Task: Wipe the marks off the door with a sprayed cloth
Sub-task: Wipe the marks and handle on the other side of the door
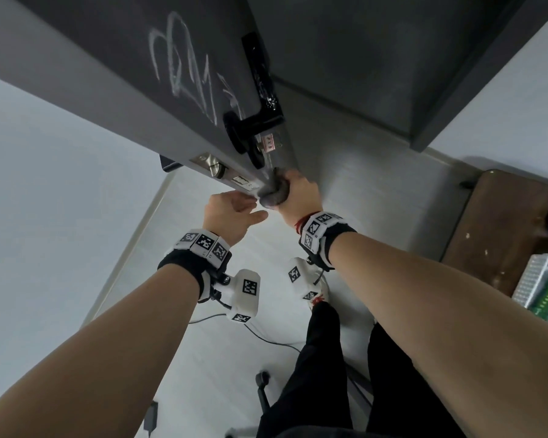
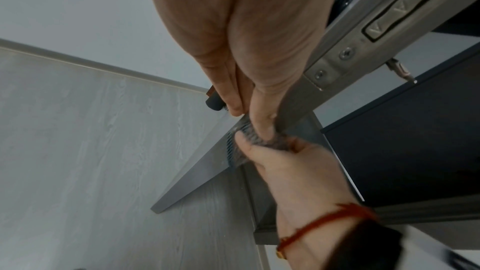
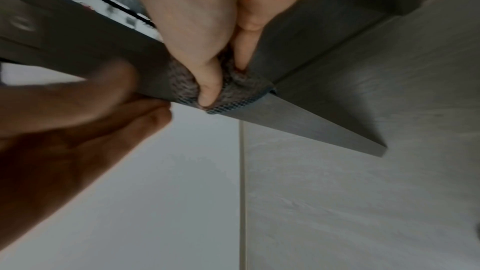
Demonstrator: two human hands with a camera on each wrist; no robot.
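Note:
The dark grey door (image 1: 124,42) stands ajar, with white scribbled marks (image 1: 184,67) on its face above the black handle (image 1: 250,124). My right hand (image 1: 298,188) grips a bunched grey cloth (image 1: 274,194) and presses it onto the door's edge just below the lock. In the right wrist view its thumb and fingers (image 3: 207,93) dig into the cloth (image 3: 233,89). My left hand (image 1: 234,210) holds the same edge beside it. The left wrist view shows its fingers (image 2: 233,106) behind the door and its thumb on the edge, touching the cloth (image 2: 257,139).
A metal latch plate (image 1: 209,165) sits in the door edge above my hands. The dark door frame (image 1: 456,74) is to the right and a pale wall (image 1: 45,184) to the left. A brown table (image 1: 503,232) and a white basket (image 1: 541,286) stand at right. Cables (image 1: 266,336) lie on the floor.

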